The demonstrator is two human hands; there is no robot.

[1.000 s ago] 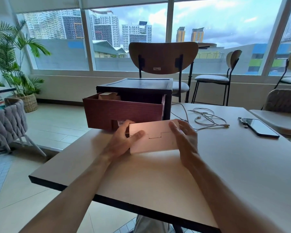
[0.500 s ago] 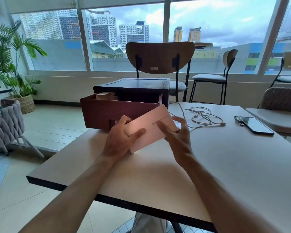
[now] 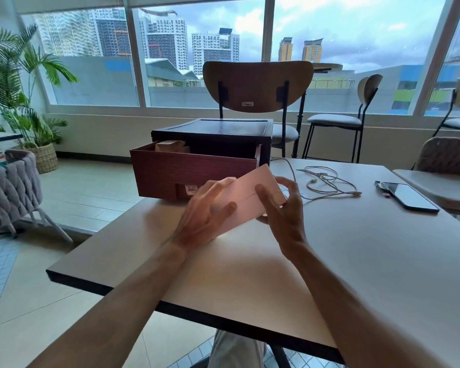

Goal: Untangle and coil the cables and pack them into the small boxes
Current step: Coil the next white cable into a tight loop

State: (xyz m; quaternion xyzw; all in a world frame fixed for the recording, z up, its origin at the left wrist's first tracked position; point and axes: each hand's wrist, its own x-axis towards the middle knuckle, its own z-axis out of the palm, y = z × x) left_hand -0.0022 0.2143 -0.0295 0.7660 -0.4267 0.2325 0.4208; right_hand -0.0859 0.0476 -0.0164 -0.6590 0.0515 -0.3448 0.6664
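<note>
Two grips: the left hand (image 3: 203, 211) wraps the lower end of the tilted small box (image 3: 246, 193), and the right hand (image 3: 285, 211) pinches its upper end above the surface (image 3: 356, 261). Careless prying could crush it. The cables (image 3: 320, 177) lie tangled rightward, unpacked.

You wear the only camera on your head: it looks forward and slightly down across the table (image 3: 356, 261) toward the windows (image 3: 197, 49), close over the table's near edge, wide-angled.

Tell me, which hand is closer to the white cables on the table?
Right. The right hand holds the pink box at the end just beside the cables; the left hand holds the box's other end, farther from them.
</note>
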